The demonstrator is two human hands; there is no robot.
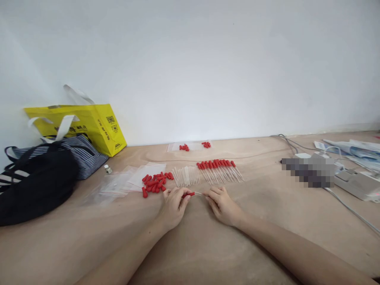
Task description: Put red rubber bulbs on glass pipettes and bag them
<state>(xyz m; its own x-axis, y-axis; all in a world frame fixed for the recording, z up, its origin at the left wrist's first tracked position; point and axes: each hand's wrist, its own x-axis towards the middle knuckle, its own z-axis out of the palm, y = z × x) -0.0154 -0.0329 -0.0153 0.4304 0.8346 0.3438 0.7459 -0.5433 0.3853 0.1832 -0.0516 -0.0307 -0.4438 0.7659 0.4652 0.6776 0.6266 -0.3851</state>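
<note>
My left hand [174, 206] is closed on a red rubber dropper bulb [189, 194], whose open end points right. A thin clear dropper tube [198, 193] lies in line with it, one end at the bulb's mouth. The fingertips of my right hand [223, 206] pinch the tube's other end. How deep the tube sits in the bulb I cannot tell. Behind my left hand lies a pile of loose red bulbs [154, 184]. Bare clear tubes [187, 176] lie side by side beyond the hands. To their right is a row of droppers [218, 171] with red bulbs on.
Clear plastic bags [118, 185] lie left of the bulbs, near a small bottle [108, 169]. A flat bag [195, 147] with red bulbs is by the wall. A yellow bag [102, 128] and black bag [44, 190] stand left. Cables, a white device [358, 184] and packets [353, 148] lie right.
</note>
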